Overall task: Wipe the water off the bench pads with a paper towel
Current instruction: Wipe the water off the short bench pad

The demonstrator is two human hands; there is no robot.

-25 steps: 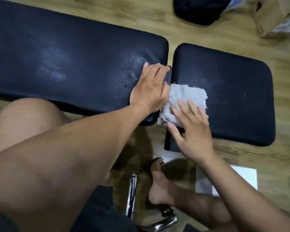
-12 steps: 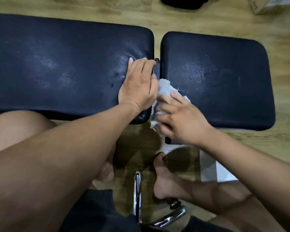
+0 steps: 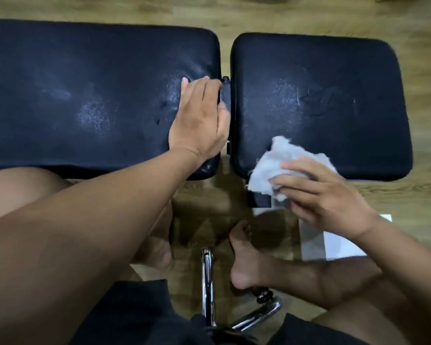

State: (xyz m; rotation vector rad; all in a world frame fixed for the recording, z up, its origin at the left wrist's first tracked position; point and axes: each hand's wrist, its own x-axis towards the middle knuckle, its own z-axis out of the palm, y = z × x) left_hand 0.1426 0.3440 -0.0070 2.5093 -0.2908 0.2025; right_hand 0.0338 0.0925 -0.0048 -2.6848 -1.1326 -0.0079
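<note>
Two black bench pads lie side by side on a wooden floor: a long left pad (image 3: 85, 95) and a squarer right pad (image 3: 321, 95), both with shiny wet patches. My left hand (image 3: 199, 120) rests flat on the right end of the left pad, fingers curled over its edge at the gap. My right hand (image 3: 319, 195) presses a crumpled grey-white paper towel (image 3: 276, 163) against the near left corner of the right pad, where the towel hangs over the front edge.
The chrome bench frame (image 3: 207, 282) runs along the floor between my bare feet (image 3: 244, 257). A white sheet (image 3: 341, 245) lies on the wooden floor under my right forearm. My left knee (image 3: 18, 190) sits against the left pad's front edge.
My right hand has slid the paper towel rightward from the gap between the pads to the right pad's near corner. My left hand has stayed on the left pad.
</note>
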